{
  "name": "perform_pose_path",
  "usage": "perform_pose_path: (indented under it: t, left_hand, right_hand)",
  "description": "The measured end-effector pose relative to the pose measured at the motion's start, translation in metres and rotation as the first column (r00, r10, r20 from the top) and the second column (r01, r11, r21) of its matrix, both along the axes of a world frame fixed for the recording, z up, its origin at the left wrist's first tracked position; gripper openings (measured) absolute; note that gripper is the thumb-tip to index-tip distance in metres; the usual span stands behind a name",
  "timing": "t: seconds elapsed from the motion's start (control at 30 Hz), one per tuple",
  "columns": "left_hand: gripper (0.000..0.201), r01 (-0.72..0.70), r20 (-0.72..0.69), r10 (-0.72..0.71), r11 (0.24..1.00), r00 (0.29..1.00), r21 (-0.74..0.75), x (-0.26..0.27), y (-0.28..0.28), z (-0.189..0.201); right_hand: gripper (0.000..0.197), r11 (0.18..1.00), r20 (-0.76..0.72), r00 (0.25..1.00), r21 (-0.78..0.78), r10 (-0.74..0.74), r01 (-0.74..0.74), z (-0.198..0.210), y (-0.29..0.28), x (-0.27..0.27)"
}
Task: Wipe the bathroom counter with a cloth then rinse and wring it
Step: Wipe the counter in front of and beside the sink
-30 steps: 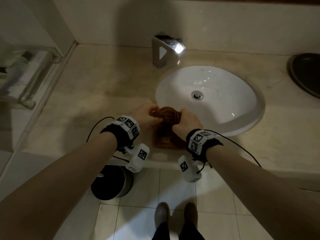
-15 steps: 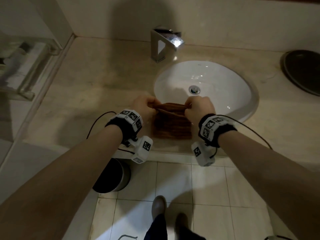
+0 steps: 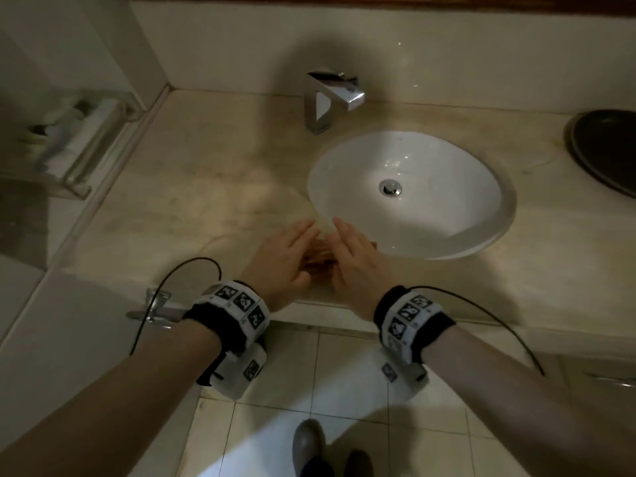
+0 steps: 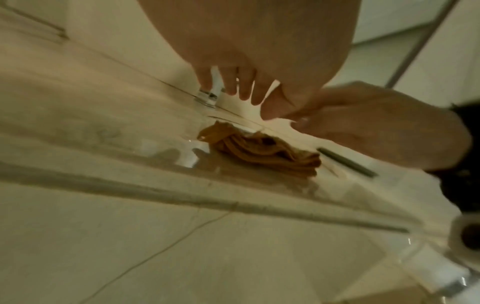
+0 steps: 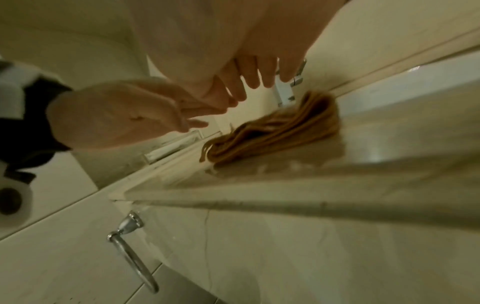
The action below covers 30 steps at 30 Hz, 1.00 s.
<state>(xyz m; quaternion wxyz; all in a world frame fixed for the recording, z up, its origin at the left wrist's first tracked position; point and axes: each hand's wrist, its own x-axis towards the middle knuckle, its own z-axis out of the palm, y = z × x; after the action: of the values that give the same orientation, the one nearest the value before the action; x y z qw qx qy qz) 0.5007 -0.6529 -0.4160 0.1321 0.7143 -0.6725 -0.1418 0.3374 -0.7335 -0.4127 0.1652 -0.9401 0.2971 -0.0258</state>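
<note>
The brown cloth (image 4: 262, 152) lies in a bunched, rope-like heap on the pale surface (image 3: 192, 187), directly under the fingers of both hands and near the front edge, just beside the rim of the white basin (image 3: 444, 187). The left hand (image 3: 282, 256) and the right hand (image 3: 358, 259) hover above it with fingers spread wide and straight, holding nothing; the wrist views show a gap between fingers and cloth. The twisted shape of the cloth and the sheen on the surface around it suggest the wiping, rinsing and wringing may be done, with only tidying left, though this cannot be confirmed. The tap (image 3: 332, 98) stands beyond the fingers, behind the basin, and no water shows running from it.
</note>
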Motion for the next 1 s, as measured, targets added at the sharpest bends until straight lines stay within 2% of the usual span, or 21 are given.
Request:
perform_pose_path:
  t: [0.1,0.17,0.23,0.3,0.43,0.6,0.7,0.8,1.0]
  left_hand:
    - [0.071,0.058,0.133,-0.095,0.964,0.987,0.259,-0.006,0.004,-0.019]
    - [0.080,0.072,0.194,-0.148,0.933,0.970,0.353,-0.004,0.010,-0.027]
    - [0.087,0.113,0.204,-0.196,0.927,0.959,0.356,-0.007,0.014,-0.027]
    - [0.085,0.145,0.174,-0.219,0.922,0.960,0.360,-0.018,0.014,-0.026]
    - [0.087,0.183,0.184,-0.269,0.905,0.946,0.384,-0.066,-0.003,-0.030]
    - [0.072,0.276,0.117,-0.320,0.916,0.940,0.291,-0.143,-0.055,-0.032]
    - [0.066,0.274,0.114,-0.308,0.930,0.944,0.245,-0.158,-0.066,-0.030]
    - [0.067,0.259,0.163,-0.303,0.934,0.939,0.247,-0.133,-0.051,-0.030]
    - [0.086,0.094,0.224,-0.161,0.955,0.961,0.282,-0.026,0.016,-0.031]
  right_hand:
    - [0.064,1.000,-0.169,0.986,0.022,-0.005,0.009,-0.027,0.018,0.014]
    - [0.069,0.999,-0.195,0.980,-0.022,-0.037,0.034,-0.046,0.028,0.014]
    - [0.073,0.996,-0.183,0.980,-0.067,-0.075,0.064,-0.058,0.034,0.007]
    - [0.072,0.990,-0.176,0.978,-0.099,-0.113,0.096,-0.061,0.041,-0.003]
    - [0.069,0.968,-0.172,0.957,-0.131,-0.233,0.212,-0.067,0.040,-0.051]
    - [0.070,0.897,-0.232,0.870,-0.198,-0.435,0.396,-0.059,0.006,-0.127]
    - [0.074,0.870,-0.265,0.829,-0.151,-0.493,0.469,-0.057,-0.002,-0.130]
    - [0.077,0.880,-0.291,0.832,-0.108,-0.473,0.462,-0.055,0.008,-0.102]
    - [0.072,0.964,-0.211,0.944,0.020,-0.255,0.265,-0.048,0.054,0.009]
